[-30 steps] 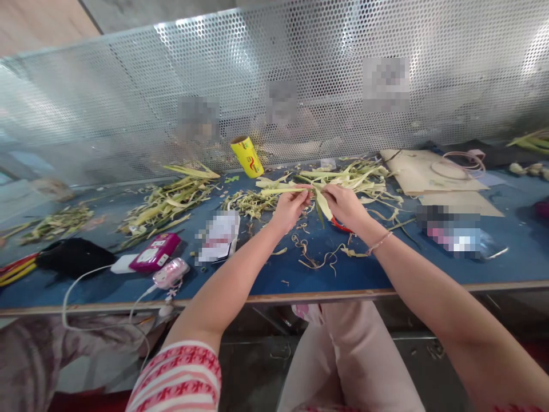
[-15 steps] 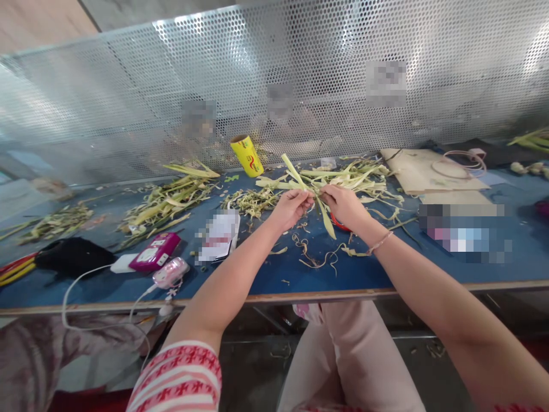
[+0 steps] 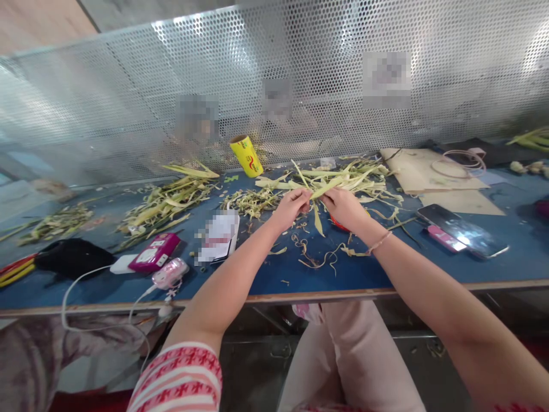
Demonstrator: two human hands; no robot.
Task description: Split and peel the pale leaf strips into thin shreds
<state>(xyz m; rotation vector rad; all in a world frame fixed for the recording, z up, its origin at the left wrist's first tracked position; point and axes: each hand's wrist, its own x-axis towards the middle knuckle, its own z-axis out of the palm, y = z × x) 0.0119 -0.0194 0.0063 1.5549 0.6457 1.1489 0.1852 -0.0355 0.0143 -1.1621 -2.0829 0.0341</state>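
**Item: pale green leaf strip, held over the blue bench**

Location: the long pale green leaf strip (image 3: 328, 186) is pinched between my two hands, just above the blue-topped bench (image 3: 257, 274), in front of the loose heap of green-yellow husk leaves (image 3: 343, 174).

Hands: my left hand (image 3: 293, 207) and my right hand (image 3: 343, 207) are close together, nearly touching, each clamped on the strip by thumb and fingertips; a narrow tail of it hangs down between them.

Handling, as I judge it: I should grip close to the split, pull evenly along the fibres and keep the tail clear of the curled dry trimmings (image 3: 317, 254) below.

Nearby: slanted yellow cardboard tube (image 3: 247, 155), dark flat phone (image 3: 463, 230), magenta box-shaped device (image 3: 155, 252)
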